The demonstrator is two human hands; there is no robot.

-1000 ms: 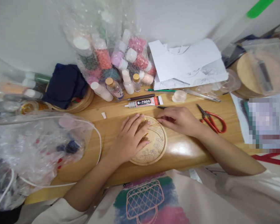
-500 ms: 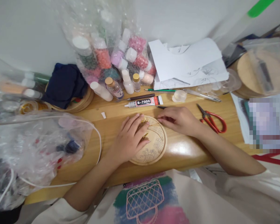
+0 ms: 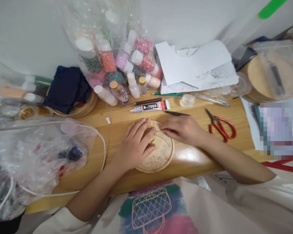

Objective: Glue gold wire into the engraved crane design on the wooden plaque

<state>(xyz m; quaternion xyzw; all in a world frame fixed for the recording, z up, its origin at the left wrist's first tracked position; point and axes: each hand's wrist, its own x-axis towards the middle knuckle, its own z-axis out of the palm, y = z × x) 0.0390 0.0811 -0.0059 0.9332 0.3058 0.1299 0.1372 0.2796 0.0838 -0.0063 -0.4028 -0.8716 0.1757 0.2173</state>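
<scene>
A round wooden disc [image 3: 158, 164] lies on the table in front of me, with a wave drawing and gold wire lines on it. My left hand [image 3: 133, 144] rests on its left side, fingers spread, partly covering the gold piece. Over the upper right of the disc, my right hand [image 3: 183, 128] pinches thin gold wire [image 3: 158, 131] between thumb and forefinger; the fingers hide part of it. Just beyond that hand lies a slim black tool [image 3: 177, 113]. A B-7000 glue tube [image 3: 151, 106] is behind the disc, with a small white cap [image 3: 108, 120] to its left.
Red-handled pliers [image 3: 222, 127] lie to the right. Behind stand small bottles [image 3: 134, 86], bagged jars [image 3: 107, 60] and drawn paper sheets [image 3: 195, 68]. Plastic bags [image 3: 39, 152] and a white cable [image 3: 104, 143] occupy the left; dark blue cloth [image 3: 68, 87] sits behind them.
My right hand has moved left and inward over the disc, uncovering more of the black tool behind it. My left hand stays in place.
</scene>
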